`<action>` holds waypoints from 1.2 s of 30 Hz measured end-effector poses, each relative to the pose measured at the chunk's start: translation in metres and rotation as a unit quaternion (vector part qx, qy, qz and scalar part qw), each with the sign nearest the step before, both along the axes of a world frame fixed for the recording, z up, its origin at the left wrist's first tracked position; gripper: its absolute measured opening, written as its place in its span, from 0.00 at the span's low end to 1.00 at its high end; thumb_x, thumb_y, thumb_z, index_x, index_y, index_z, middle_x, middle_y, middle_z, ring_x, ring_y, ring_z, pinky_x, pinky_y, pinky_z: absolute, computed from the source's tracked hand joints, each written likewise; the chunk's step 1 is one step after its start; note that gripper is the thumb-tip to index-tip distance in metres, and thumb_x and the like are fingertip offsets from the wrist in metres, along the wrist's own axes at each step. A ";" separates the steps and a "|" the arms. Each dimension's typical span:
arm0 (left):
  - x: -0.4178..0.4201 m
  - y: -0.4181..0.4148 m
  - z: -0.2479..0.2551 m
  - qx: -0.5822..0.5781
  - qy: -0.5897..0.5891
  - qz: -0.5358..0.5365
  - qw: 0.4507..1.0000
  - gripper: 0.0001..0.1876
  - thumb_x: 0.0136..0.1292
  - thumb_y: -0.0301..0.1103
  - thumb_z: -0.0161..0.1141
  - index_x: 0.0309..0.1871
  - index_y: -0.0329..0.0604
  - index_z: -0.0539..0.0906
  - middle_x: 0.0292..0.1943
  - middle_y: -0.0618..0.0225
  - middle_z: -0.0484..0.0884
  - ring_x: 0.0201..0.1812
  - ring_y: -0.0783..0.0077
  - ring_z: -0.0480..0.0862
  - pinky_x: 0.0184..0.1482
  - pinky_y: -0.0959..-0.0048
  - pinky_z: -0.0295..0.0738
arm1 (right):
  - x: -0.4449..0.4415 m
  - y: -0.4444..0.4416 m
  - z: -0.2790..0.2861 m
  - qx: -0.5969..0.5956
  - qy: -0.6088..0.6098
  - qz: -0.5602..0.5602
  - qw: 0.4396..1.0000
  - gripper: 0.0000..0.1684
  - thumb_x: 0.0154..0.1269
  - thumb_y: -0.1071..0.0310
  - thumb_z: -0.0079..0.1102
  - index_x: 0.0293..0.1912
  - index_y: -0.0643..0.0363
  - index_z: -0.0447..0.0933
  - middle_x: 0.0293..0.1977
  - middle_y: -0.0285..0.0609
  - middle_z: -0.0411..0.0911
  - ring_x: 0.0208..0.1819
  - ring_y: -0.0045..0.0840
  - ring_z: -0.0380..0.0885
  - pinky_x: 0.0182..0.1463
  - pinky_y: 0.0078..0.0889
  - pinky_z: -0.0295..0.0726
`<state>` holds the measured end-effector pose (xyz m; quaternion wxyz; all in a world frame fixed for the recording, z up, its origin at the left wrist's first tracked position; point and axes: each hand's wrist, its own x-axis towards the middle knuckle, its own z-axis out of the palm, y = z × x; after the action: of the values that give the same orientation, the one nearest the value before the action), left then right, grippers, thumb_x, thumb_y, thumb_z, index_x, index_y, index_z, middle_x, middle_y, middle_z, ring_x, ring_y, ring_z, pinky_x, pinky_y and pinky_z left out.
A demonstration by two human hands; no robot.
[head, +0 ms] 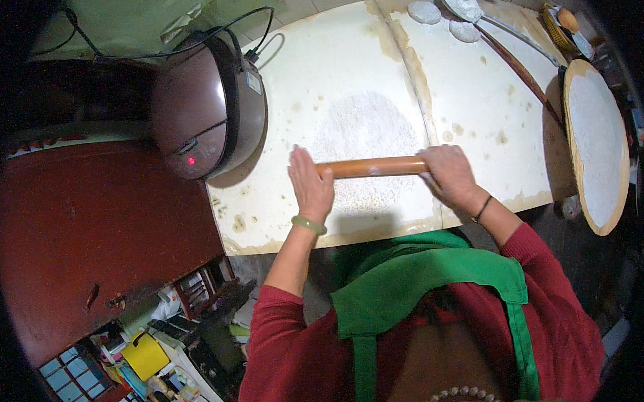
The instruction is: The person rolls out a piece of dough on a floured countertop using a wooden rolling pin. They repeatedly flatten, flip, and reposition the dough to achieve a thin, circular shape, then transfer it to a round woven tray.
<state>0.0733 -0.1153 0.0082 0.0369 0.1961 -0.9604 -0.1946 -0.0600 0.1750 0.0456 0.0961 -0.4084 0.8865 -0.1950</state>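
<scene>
A wooden rolling pin [376, 167] lies sideways across a thin, roughly round sheet of floured dough [366, 125]. The dough shows on both the far and near sides of the pin and rests on a pale, stained work board [298, 117]. At the pin's left end, my left hand [311, 185] presses with the thumb against the wood and the fingers stretched forward. My right hand [450, 172] wraps over the right end. The parts of the pin under both hands are hidden.
A rice cooker [196, 109] with a lit red indicator stands at left, its cord [189, 50] behind. At the back right are floured dough rounds [424, 12], a ladle of flour [461, 2] and a dark wooden stick [520, 74]. A round tray with a pale sheet [596, 138] overhangs the right edge.
</scene>
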 end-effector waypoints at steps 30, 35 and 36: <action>0.011 0.057 -0.015 -0.042 -0.086 -0.232 0.968 0.47 0.65 0.56 0.54 0.74 0.25 0.51 0.77 0.42 0.46 0.78 0.45 0.45 0.75 0.44 0.38 | -0.030 0.122 -0.054 0.039 0.228 -0.279 0.932 0.28 0.59 0.63 0.67 0.58 0.58 0.71 0.50 0.44 0.77 0.48 0.39 0.74 0.51 0.43 0.72; -0.059 0.020 -0.017 -0.063 -0.058 -0.102 0.991 0.49 0.62 0.55 0.58 0.73 0.23 0.53 0.76 0.41 0.48 0.78 0.44 0.44 0.76 0.46 0.37 | -0.031 0.120 -0.059 0.028 0.240 -0.270 0.932 0.28 0.59 0.62 0.66 0.57 0.58 0.71 0.49 0.44 0.77 0.47 0.38 0.75 0.51 0.42 0.72; -0.070 0.026 -0.012 -0.060 -0.062 -0.119 0.989 0.49 0.62 0.55 0.58 0.73 0.23 0.53 0.76 0.41 0.48 0.78 0.44 0.45 0.76 0.47 0.38 | -0.031 0.120 -0.058 0.046 0.237 -0.273 0.931 0.26 0.61 0.61 0.65 0.57 0.58 0.72 0.49 0.44 0.77 0.47 0.39 0.75 0.50 0.41 0.73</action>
<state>0.0035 -0.0892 -0.0037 -0.0344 0.0891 -0.9873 -0.1269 -0.0911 0.2946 -0.0125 -0.1547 -0.1805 0.9688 -0.0700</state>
